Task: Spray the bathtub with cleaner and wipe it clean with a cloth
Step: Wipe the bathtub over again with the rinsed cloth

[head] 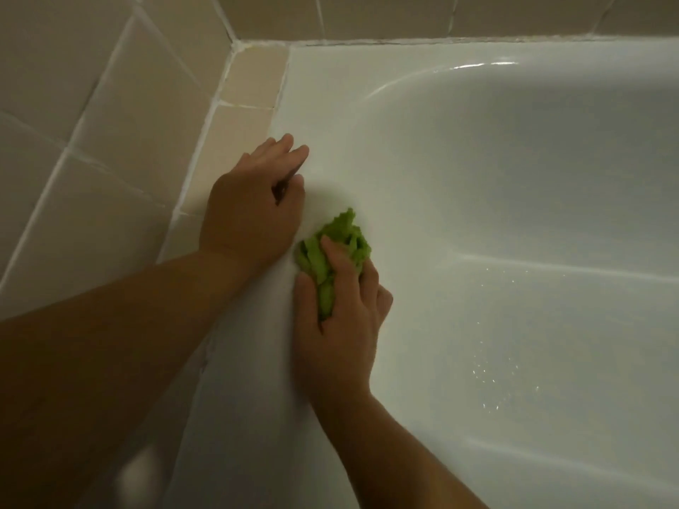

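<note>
Right hand, fingers bunching green cloth against bathtub rim, unwiped corner ahead; left hand flat alongside.

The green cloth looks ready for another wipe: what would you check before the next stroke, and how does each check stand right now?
1. Cloth held firmly: ok, the right hand grips it, bunched.
2. Cloth touching the bathtub: ok, it is pressed on the rim's inner edge.
3. Left hand clear of the wipe path: not ok, it rests flat on the rim right beside the cloth.
4. Surface wetted: ok, droplets glisten on the tub wall.
5. Spray bottle within reach: cannot tell, none in view.
</note>
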